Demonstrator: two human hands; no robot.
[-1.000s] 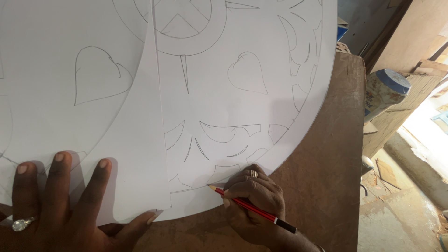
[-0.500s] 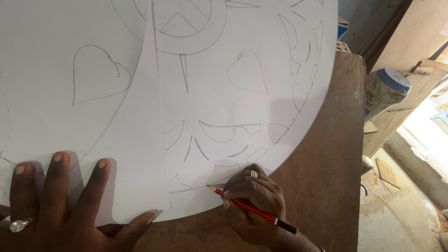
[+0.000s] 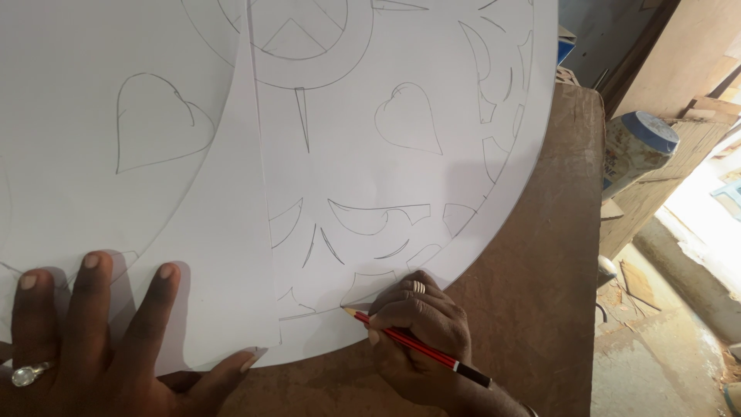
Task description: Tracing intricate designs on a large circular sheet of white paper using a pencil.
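A large round white sheet (image 3: 401, 185) covered in pencil outlines of leaves, arcs and a ring lies on a brown table (image 3: 532, 270). A second white sheet (image 3: 154, 177) overlaps it on the left. My right hand (image 3: 417, 340), with a ring on one finger, grips a red pencil (image 3: 413, 347) whose tip touches the round sheet near its lower edge. My left hand (image 3: 93, 347) lies flat with fingers spread on the overlapping sheet at the bottom left, a ring with a clear stone on one finger.
The table's right edge runs down the right side of the view. Beyond it stands a pale jar with a blue lid (image 3: 637, 150) on wooden planks (image 3: 671, 177). Below lies a dusty floor with scraps (image 3: 664, 340).
The pencil tip has barely shifted along the line near the sheet's lower edge. My left hand has stayed flat in place.
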